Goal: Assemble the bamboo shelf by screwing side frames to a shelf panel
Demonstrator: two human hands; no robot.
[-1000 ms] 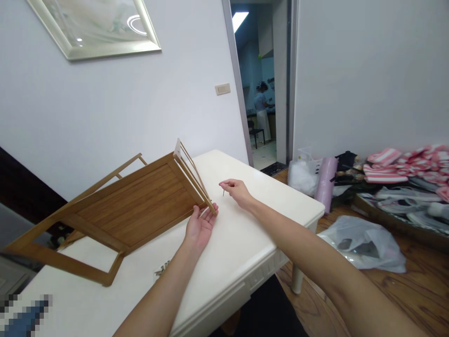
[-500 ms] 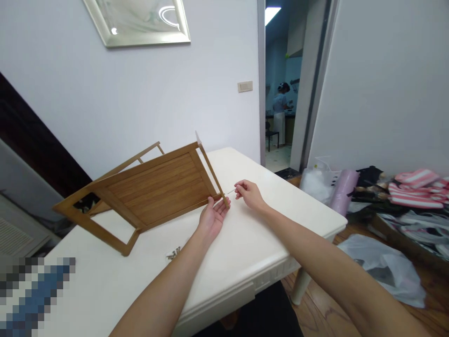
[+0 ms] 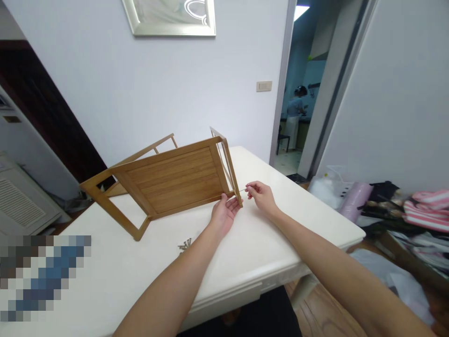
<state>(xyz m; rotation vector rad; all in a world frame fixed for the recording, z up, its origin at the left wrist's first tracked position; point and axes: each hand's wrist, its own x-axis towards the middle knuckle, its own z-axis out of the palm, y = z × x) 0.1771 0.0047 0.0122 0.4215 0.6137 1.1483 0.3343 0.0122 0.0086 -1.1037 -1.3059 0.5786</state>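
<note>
A brown wooden rack (image 3: 182,180), with a slatted panel and thin frames at its ends, stands tilted on the white table (image 3: 261,241). My left hand (image 3: 223,216), palm up, grips the panel's lower right corner where it meets the narrow end frame (image 3: 232,168). Pinched in the fingers of my right hand (image 3: 264,196) is a thin metal hex key (image 3: 243,190). Its tip reaches the outer side of that end frame; whether it sits in a bolt is too small to tell. Several loose bolts (image 3: 184,244) lie beside my left forearm.
Behind the table are a wall and a framed picture (image 3: 171,32). A person (image 3: 293,112) stands beyond the doorway at the back. Bags and a pink roll (image 3: 356,200) lie on the right, with a plastic bag (image 3: 389,276) on the floor. A blurred-out patch (image 3: 45,281) covers the left.
The view has shifted, so most things appear further right. The rack's end frame has turned and shows more of its side. My right hand and the hex key are now closer to it.
</note>
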